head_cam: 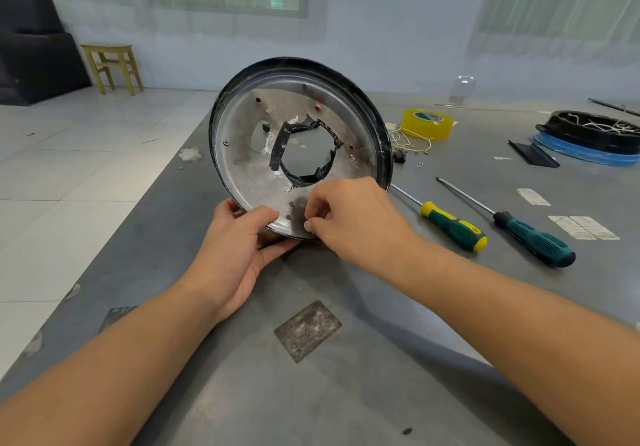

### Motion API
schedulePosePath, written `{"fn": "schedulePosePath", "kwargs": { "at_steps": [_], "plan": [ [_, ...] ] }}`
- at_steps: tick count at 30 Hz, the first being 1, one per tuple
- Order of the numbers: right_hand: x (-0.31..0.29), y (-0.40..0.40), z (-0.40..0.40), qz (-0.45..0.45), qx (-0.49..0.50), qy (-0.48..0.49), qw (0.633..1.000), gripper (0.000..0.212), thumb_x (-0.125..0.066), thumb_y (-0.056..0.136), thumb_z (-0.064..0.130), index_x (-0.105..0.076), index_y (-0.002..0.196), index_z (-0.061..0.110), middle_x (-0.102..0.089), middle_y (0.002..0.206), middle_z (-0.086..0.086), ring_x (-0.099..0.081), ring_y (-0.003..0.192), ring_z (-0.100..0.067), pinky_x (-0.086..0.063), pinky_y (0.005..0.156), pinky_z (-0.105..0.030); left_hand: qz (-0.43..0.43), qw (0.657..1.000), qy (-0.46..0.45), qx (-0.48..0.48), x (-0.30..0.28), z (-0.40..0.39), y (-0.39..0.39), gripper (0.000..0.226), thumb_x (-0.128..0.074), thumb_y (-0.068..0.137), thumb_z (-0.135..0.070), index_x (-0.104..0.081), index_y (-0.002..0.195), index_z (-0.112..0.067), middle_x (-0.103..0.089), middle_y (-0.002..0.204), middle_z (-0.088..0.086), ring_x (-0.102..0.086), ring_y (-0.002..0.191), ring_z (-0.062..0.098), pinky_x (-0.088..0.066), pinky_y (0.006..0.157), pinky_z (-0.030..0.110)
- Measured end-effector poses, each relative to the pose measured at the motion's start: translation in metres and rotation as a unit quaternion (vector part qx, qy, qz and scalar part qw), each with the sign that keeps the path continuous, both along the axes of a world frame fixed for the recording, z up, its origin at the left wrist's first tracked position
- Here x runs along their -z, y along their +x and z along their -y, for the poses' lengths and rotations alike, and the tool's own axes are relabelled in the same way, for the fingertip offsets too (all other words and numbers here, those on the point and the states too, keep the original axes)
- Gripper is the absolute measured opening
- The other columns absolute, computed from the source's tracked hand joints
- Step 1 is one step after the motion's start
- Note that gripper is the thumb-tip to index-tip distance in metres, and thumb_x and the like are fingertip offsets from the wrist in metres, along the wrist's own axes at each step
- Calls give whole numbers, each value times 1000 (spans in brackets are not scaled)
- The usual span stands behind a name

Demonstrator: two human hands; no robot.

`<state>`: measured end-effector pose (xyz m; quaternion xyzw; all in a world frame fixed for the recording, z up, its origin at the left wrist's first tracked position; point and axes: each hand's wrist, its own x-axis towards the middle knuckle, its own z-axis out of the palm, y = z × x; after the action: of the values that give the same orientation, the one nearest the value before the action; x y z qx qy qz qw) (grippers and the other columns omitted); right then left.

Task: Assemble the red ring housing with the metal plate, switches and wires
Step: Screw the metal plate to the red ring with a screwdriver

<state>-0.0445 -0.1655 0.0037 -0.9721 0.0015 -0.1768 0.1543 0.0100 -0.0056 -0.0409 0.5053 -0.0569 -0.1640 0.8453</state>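
Note:
A round metal plate (242, 154) with a dark rim stands tilted on its lower edge on the grey table. Its middle hole is lined with black tape (277, 147), and red shows through several small holes near its top. My left hand (239, 248) grips the plate's lower edge, thumb on the inner face. My right hand (346, 217) has its fingertips pinched together against the plate's lower part; what they pinch is too small to tell. A screw head (226, 142) sits at the plate's left side.
Two green-handled screwdrivers (453, 229) (535, 241) lie to the right. Behind them are a yellow tape roll (427, 125), thin wires (412, 140), a black-and-blue ring part (588, 140) and a black strip (533, 154). The table's left edge (145, 210) runs diagonally; a stool (112, 66) stands beyond.

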Motion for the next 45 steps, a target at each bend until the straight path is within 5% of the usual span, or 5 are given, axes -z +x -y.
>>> {"fn": "schedulePosePath", "kwargs": {
  "at_steps": [21, 28, 31, 36, 45],
  "plan": [
    [35, -4, 3, 87, 4, 110, 990, 9, -80, 84, 32, -75, 83, 25, -61, 86, 10, -61, 77, -8, -53, 78, -31, 114, 986, 97, -77, 4, 10, -1, 30, -53, 110, -10, -56, 138, -19, -75, 125, 9, -77, 107, 28, -64, 87, 51],
    [35, 2, 4, 118, 87, 36, 989, 14, -71, 84, 49, -72, 81, 34, -59, 88, 14, -50, 94, -9, -13, 73, -35, 132, 981, 112, -84, 1, 18, 3, 27, -51, 110, -10, -62, 130, -24, -77, 120, 7, -77, 105, 27, -66, 80, 49],
    [36, 6, 7, 124, 118, 30, 985, 14, -71, 84, 50, -71, 82, 37, -61, 86, 16, -44, 93, -11, -13, 73, -36, 121, 981, 117, -92, -2, 27, 8, 24, -52, 109, -10, -62, 120, -28, -78, 114, 5, -78, 100, 27, -66, 72, 44],
    [38, 17, 24, 93, 160, 101, 977, 13, -72, 86, 51, -72, 83, 38, -65, 78, 18, -51, 100, -12, -17, 78, -38, 110, 983, 125, -75, -6, 49, 21, 33, -54, 110, -12, -49, 142, -14, -70, 130, 13, -75, 107, 33, -67, 76, 49],
    [48, 35, 36, 63, 169, 203, 962, 20, -74, 84, 52, -70, 73, 37, -66, 72, 18, -50, 78, 6, -19, 79, -37, 116, 983, 121, -81, 2, 56, 34, 33, -55, 109, -13, -49, 140, -19, -70, 131, 9, -75, 109, 30, -65, 82, 55]
  ]
}}
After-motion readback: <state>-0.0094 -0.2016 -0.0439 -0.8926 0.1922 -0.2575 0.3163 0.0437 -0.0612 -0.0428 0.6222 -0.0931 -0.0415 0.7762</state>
